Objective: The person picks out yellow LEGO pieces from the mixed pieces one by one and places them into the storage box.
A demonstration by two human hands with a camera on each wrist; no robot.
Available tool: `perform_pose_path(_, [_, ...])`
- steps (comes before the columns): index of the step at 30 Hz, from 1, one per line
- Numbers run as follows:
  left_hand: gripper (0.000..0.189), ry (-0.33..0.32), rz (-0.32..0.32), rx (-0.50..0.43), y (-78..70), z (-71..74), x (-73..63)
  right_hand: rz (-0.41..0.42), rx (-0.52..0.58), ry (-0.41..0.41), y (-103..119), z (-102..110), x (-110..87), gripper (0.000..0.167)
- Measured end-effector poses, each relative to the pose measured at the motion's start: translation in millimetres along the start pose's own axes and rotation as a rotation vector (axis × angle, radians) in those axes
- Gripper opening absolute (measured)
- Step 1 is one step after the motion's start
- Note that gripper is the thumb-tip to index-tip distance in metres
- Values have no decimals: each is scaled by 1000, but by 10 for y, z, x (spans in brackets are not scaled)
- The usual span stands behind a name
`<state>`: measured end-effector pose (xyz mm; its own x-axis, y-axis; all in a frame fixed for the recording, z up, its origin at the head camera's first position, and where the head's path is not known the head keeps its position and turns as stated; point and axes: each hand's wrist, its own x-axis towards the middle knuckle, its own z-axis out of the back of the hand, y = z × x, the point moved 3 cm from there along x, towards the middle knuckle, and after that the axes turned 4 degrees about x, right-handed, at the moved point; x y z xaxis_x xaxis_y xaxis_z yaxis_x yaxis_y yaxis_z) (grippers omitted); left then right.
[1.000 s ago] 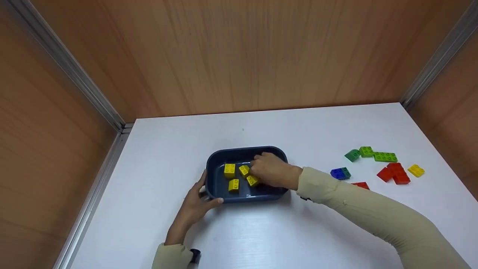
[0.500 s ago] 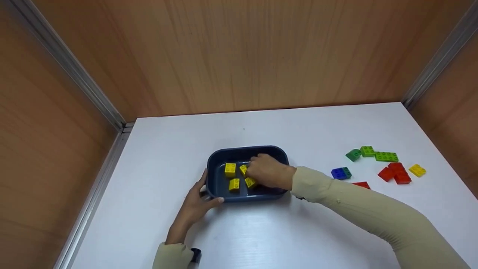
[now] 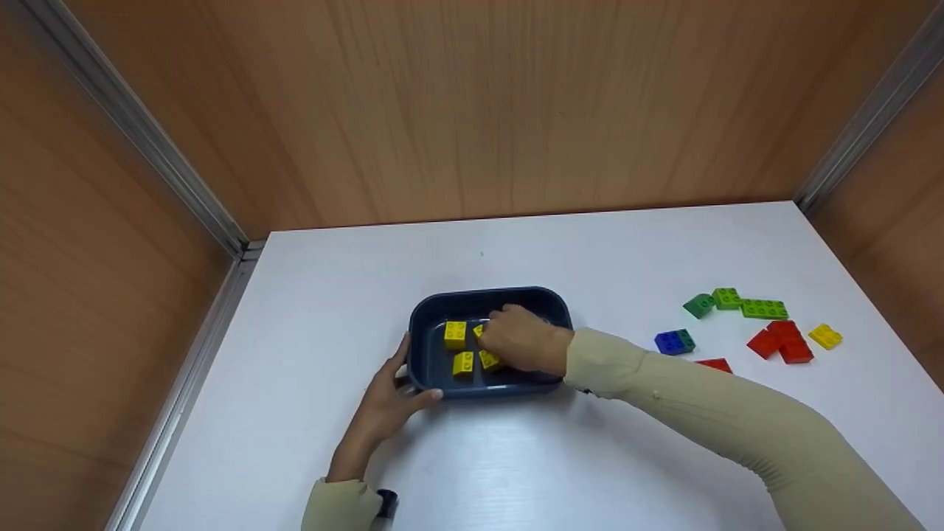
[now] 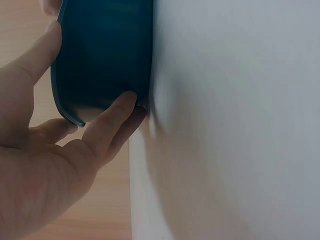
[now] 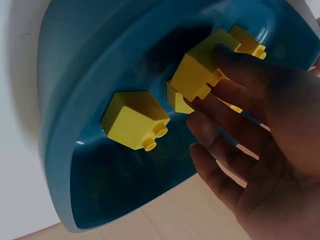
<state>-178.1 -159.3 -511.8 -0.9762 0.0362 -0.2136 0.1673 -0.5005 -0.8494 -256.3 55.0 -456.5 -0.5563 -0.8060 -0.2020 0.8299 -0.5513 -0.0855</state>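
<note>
A dark blue rectangular tray point(image 3: 439, 389) stands on the table with several yellow toy bricks point(image 3: 455, 335) inside. My left hand point(image 3: 387, 404) grips its left end, the thumb on the near side and the fingers round the corner. In the left wrist view the thumb and fingertips press against the tray wall point(image 4: 102, 55). My right hand point(image 3: 520, 338) reaches down into the tray. Its thumb and forefinger pinch a yellow brick point(image 5: 192, 77), seen in the right wrist view, while the other fingers stay loosely bent. Another yellow brick point(image 5: 132, 120) lies apart from that hand, studs sideways.
To the right on the white table point(image 3: 295, 310) lie green bricks point(image 3: 764, 309), red bricks point(image 3: 789, 343), a blue brick point(image 3: 670, 342) against a green one, and a yellow brick point(image 3: 825, 336). The right sleeve partly covers another red brick point(image 3: 715, 364). Wooden panels point(image 3: 509, 110) enclose the table.
My right hand has slid a little to the left within the tray, covering more of the yellow bricks there. The left hand and the tray stay in place.
</note>
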Motion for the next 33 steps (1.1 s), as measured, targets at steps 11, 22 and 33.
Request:
perform_pose_path(11, [108,6,-5,-5,-12,-1,4,-9,-39,53,13,-47,33,31])
perform_pose_path(22, [109,9,-16,-30,-25,-5,-11,-25,-37,57,5,-21,5,33])
perform_pose_path(33, [109,6,-13,-28,-29,20,-17,-55,10,-7,-94,193,-112,30])
